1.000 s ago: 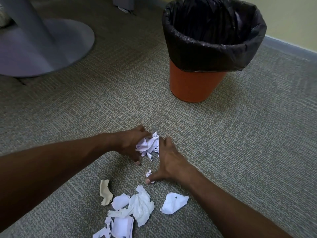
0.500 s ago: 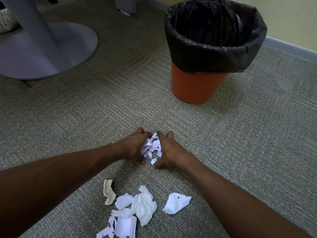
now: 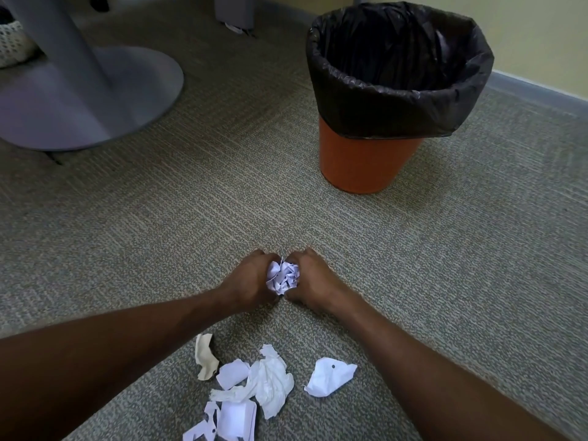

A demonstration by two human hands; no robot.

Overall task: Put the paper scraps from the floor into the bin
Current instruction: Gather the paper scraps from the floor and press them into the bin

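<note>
The left hand (image 3: 246, 283) and the right hand (image 3: 313, 281) are cupped against each other low on the grey-green flecked carpet (image 3: 191, 218), fingers curled in, pressing a crumpled wad of white paper scraps (image 3: 282, 276) between them; the wad shows in the gap between the two hands. Both bare forearms reach in from the near edge.

Nearer than the hands, loose scraps lie on the carpet: a cream curled piece (image 3: 206, 361) at the left, a white crumpled tissue-like sheet (image 3: 270, 381) in the middle with small flat white pieces (image 3: 234, 415) beside it, and a folded white scrap with a small dark dot (image 3: 329, 375) to the right.

Far right, well apart from the hands, stands the orange plastic bin (image 3: 366, 160), upright, lined with a black plastic bag (image 3: 397, 100) folded over its rim. Far left is a grey round pedestal base (image 3: 95, 100).
</note>
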